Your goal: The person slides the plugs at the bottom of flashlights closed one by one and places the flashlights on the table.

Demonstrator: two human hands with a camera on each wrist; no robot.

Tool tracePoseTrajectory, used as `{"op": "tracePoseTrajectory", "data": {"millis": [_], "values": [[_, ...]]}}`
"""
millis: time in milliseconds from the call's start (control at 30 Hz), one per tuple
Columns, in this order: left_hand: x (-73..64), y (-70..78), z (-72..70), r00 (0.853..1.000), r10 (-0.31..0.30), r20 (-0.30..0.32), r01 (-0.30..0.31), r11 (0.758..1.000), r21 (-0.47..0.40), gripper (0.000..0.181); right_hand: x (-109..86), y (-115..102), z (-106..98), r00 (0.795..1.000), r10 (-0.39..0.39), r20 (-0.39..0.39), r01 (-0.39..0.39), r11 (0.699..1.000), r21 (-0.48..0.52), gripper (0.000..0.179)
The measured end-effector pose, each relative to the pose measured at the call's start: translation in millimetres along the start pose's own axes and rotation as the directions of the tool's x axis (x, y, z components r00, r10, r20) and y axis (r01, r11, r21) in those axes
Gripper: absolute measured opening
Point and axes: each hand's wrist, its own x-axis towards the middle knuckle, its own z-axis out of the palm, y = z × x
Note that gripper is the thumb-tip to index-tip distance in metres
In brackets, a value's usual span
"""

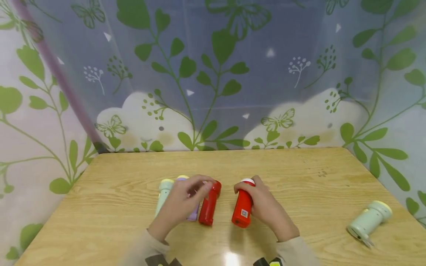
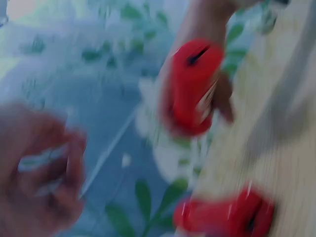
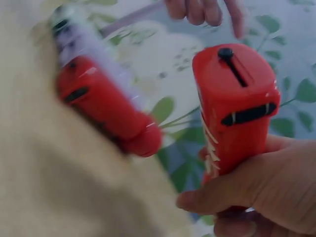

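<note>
Three torches already lay in a row under our left hand (image 1: 181, 201), fingers loosely curled on the red torch (image 1: 209, 203). Our right hand (image 1: 266, 207) gripped another red flashlight (image 1: 243, 203) beside them; a green flashlight (image 1: 367, 220) lay well apart.

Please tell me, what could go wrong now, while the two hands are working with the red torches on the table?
1. The right hand holds a red torch only by its side; if the grip loosens, it may tip or drop.
2. The left hand reaches over a tight row: second red torch, purple torch, pale green torch. A nudge could roll them.
3. Another green torch lies near the table's right edge and might roll off.
</note>
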Motion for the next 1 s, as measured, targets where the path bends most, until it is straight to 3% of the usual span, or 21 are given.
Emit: {"op": "tracePoseTrajectory", "data": {"millis": [33,100,167,300,400,500,600,733,1000], "values": [[0.5,-6.6,-4.7,0.996,-0.044,-0.083,0.049,0.997,0.059,0.014,1.2,2,6,1.0,0.018,0.001,-0.018,1.0,0.005,0.052],[-0.7,-19.3,-11.4,0.967,-0.146,-0.207,0.181,0.97,0.16,0.015,2.6,7,17,0.999,0.047,0.016,-0.047,0.999,0.014,0.052],[-4.2,-30.6,-14.3,0.934,-0.252,-0.254,0.312,0.922,0.229,0.023,2.6,9,26,0.997,0.062,0.034,-0.063,0.998,0.018,0.053],[-9.7,-46.3,-10.3,0.872,-0.453,-0.184,0.489,0.8,0.348,0.049,2.7,12,40,0.996,0.081,0.036,-0.083,0.996,0.044,0.061],[-10.5,-52.9,-5.6,0.841,-0.525,-0.132,0.527,0.739,0.419,0.063,4.2,11,47,0.996,0.085,0.02,-0.086,0.994,0.07,0.061],[-10.5,-55.5,-2.4,0.821,-0.559,-0.116,0.543,0.7,0.464,0.07,5.9,11,53,0.996,0.083,0.014,-0.084,0.992,0.089,0.058],[-10.0,-57.1,0.5,0.8,-0.592,-0.098,0.558,0.672,0.487,0.072,6.9,12,57,0.998,0.068,0.001,-0.067,0.991,0.116,0.056],[-9.5,-57.2,2.9,0.781,-0.621,-0.067,0.565,0.658,0.497,0.073,8.2,11,58,1.0,0.026,-0.014,-0.023,0.987,0.161,0.059],[-11.9,-54.3,7.4,0.789,-0.612,-0.047,0.543,0.66,0.519,0.074,10.4,9,58,1.0,0.011,0.01,-0.013,0.975,0.221,0.068]]}}
